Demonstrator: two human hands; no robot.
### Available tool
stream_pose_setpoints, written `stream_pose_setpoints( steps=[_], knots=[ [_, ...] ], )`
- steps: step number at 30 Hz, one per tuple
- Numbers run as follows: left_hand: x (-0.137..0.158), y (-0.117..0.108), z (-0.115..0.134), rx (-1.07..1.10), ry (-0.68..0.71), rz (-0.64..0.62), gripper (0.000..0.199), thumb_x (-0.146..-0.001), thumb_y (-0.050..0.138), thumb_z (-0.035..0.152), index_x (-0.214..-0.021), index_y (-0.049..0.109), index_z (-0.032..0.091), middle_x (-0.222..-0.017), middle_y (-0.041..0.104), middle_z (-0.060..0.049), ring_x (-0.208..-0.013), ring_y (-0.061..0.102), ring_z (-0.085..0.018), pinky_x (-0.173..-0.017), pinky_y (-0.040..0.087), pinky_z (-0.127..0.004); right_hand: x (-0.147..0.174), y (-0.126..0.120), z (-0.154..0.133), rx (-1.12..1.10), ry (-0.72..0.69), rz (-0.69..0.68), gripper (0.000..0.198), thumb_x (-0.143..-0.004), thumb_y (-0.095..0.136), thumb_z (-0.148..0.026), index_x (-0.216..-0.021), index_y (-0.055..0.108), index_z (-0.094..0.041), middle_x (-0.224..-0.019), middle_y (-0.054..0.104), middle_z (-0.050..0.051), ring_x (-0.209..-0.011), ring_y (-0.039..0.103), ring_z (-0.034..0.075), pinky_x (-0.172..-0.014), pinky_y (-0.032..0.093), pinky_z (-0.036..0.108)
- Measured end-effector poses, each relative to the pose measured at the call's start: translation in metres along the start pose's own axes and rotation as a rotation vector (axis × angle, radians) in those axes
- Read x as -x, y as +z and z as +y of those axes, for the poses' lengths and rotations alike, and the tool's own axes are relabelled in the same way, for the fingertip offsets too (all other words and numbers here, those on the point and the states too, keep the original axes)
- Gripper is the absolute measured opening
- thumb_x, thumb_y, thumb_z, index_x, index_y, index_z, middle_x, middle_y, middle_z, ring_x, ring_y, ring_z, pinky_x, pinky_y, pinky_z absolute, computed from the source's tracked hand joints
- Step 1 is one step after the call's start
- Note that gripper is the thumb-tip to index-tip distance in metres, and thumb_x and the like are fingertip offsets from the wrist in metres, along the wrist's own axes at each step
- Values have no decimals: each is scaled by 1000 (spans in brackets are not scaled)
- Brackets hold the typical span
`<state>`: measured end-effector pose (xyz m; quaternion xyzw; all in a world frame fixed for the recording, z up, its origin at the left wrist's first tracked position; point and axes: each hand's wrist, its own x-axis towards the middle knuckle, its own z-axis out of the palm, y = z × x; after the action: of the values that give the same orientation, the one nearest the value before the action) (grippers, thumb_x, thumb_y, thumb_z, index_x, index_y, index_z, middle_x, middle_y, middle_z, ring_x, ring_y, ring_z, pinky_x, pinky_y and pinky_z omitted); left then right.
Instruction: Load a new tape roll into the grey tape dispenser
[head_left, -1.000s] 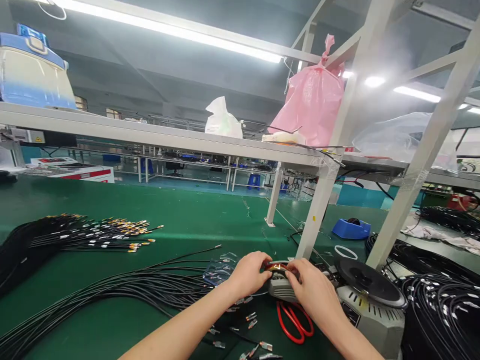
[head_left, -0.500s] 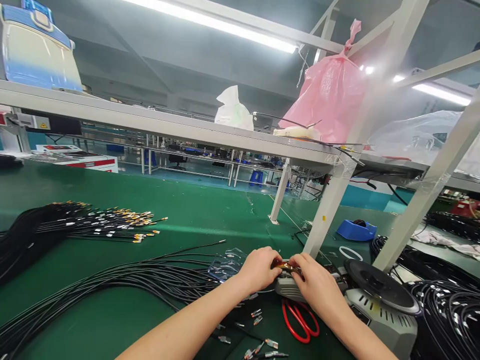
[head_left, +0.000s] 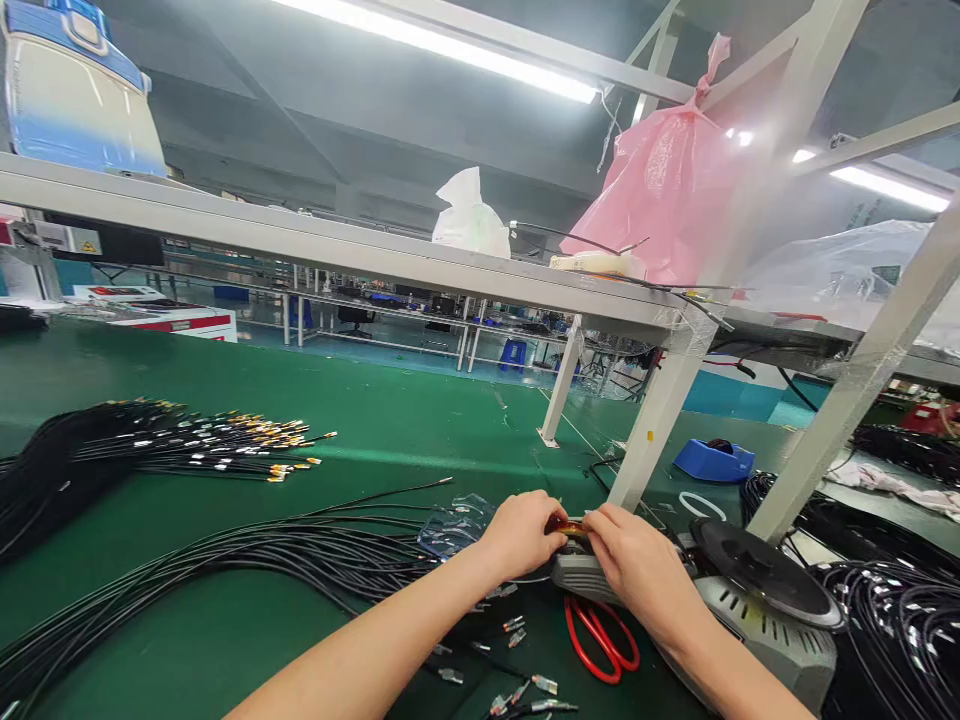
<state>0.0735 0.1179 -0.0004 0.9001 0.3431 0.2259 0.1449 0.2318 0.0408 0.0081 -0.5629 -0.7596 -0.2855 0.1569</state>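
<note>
Head view: left hand point(head_left: 521, 535) and right hand point(head_left: 637, 570) both pinch a small amber piece point(head_left: 568, 526), possibly tape, over a grey device point(head_left: 581, 577). Red scissors point(head_left: 600, 640) lie on the bench point(head_left: 375, 430).

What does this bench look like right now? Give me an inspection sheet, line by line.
Surface: green mat.
Job's things: small amber part pinched over a grey device.
Clutter: red scissors, clear bags, blue dispenser, loose terminals.
Grippers: left hand and right hand both closed on the amber part.
Cables: black cable bundle; second bundle further left.
Surroundings: pink bag on the shelf.
</note>
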Motion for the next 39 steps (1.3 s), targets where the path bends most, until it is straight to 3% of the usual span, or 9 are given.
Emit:
stream_pose_setpoints(
  steps=[6, 12, 27, 32, 36, 39],
  knots=[
    [-2, 0, 4, 18, -2, 5, 19, -82, 61, 25, -100, 67, 19, -104, 69, -5, -98, 63, -23, -87, 51, -36, 2, -4, 9, 42, -57, 66, 27, -97, 37, -18, -80, 58, -21, -76, 63, 2, -63, 54, 16, -60, 37, 28],
    [-5, -1, 14, 74, 15, 12, 26, -81, 64, 24, -104, 68, 16, -108, 70, -7, -102, 63, -24, -91, 50, -34, 0, -17, 16, 130, -130, 178, 25, -93, 43, -11, -77, 60, -20, -75, 64, 2, -63, 52, 17, -64, 34, 30],
    [-19, 1, 34, 216, 24, -32, 31, -79, 66, 24, -108, 67, 13, -110, 73, -10, -101, 66, -24, -91, 51, -35, 11, -44, 47, 277, -173, 209, 31, -92, 41, -9, -70, 60, -20, -74, 64, 3, -67, 56, 17, -65, 33, 31],
    [-33, -5, 50, 323, 24, -41, 27, -90, 49, 25, -108, 67, 14, -115, 70, -10, -102, 63, -21, -94, 46, -33, 12, -44, 53, 254, -175, 285, 28, -89, 47, -6, -68, 60, -19, -71, 62, 4, -65, 53, 18, -64, 34, 31],
    [-47, -6, 59, 494, -12, -132, 24, -91, 46, 23, -97, 66, 12, -97, 69, -6, -79, 57, -14, -71, 47, -26, 11, -45, 53, 231, -181, 294, 24, -87, 50, -6, -70, 62, -18, -72, 62, 4, -65, 54, 18, -64, 35, 31],
    [-52, -5, 62, 627, -64, -216, 19, -90, 48, 24, -81, 61, 14, -74, 56, 3, -66, 45, -10, -54, 38, -21, 12, -46, 52, 233, -173, 302, 27, -89, 48, -7, -69, 62, -18, -70, 61, 4, -64, 54, 18, -64, 36, 31]
  ],
)
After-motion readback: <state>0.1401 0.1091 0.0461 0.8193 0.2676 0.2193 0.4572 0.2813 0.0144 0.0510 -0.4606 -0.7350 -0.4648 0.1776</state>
